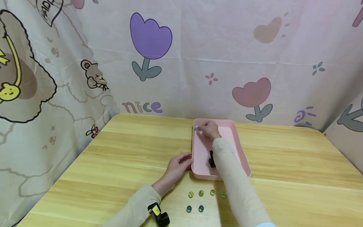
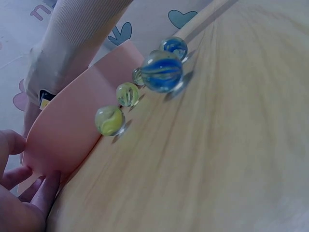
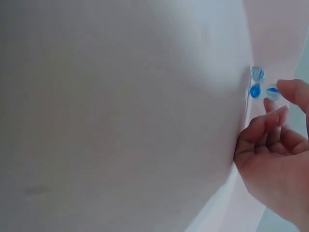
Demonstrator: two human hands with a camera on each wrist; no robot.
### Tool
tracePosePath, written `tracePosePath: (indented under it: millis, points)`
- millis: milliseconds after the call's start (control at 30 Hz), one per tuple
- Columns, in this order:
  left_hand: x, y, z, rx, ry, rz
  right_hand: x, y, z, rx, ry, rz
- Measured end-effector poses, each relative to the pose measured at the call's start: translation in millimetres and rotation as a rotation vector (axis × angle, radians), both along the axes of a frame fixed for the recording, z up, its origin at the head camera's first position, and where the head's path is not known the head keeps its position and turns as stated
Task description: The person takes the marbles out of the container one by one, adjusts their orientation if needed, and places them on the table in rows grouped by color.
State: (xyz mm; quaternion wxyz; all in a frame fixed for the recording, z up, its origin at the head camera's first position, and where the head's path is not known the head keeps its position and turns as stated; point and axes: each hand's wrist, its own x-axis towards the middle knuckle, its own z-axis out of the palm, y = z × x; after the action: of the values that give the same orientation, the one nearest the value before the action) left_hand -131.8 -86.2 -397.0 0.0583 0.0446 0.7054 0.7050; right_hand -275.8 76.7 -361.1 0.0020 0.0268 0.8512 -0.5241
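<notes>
Inside the far left corner of the pink tray (image 1: pixel 236 148), my right hand (image 1: pixel 209 130) pinches a clear blue-streaked marble (image 3: pixel 273 92) between thumb and fingertip. Two more blue marbles (image 3: pixel 255 90) lie close by at the tray's wall in the right wrist view. From outside, the fingertips of my left hand (image 1: pixel 175 168) touch the tray's left wall; in the left wrist view its fingers (image 2: pixel 48 188) are bent against the wall near the table. In front of the tray, several yellow marbles (image 1: pixel 201 193) form a row, with two blue marbles (image 1: pixel 189 208) nearer me.
The wooden table (image 1: pixel 136 145) carries the tray and the loose marbles. A black wrist camera (image 1: pixel 160 216) sits on my left sleeve, and another black device (image 1: pixel 211 159) shows beside my right sleeve over the tray. A patterned cloth (image 1: pixel 193 47) hangs behind the table.
</notes>
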Motion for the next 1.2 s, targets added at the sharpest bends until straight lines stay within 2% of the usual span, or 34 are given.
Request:
tracePosePath:
  millis: [200,300,433,633,833,1067,1200]
  points:
    - [1.3,1.8,-2.2,-0.026,-0.004,0.004,0.4,9.1,3.8,-0.049,-0.022,0.061]
    - [0.4,2.4,-2.4,-0.023,-0.004,0.002,-0.1,12.5,12.5,-0.079,-0.005,0.084]
    - [-0.9,2.1,-2.8,-0.019,0.005,-0.001,0.0,17.6,26.6,-0.139,0.014,0.155]
    - [-1.7,-0.1,-3.7,-0.094,0.038,0.022,4.8,31.6,41.4,-0.157,-0.002,0.244]
    - [-3.0,0.5,-1.5,-0.119,0.041,0.020,13.9,47.8,50.4,-0.123,0.031,0.256]
    - [-2.6,0.6,-0.6,-0.078,0.011,0.011,31.7,57.1,57.5,-0.026,0.178,0.187]
    - [-0.9,1.3,1.1,-0.059,-0.003,0.009,43.5,59.4,65.6,-0.028,0.238,0.185]
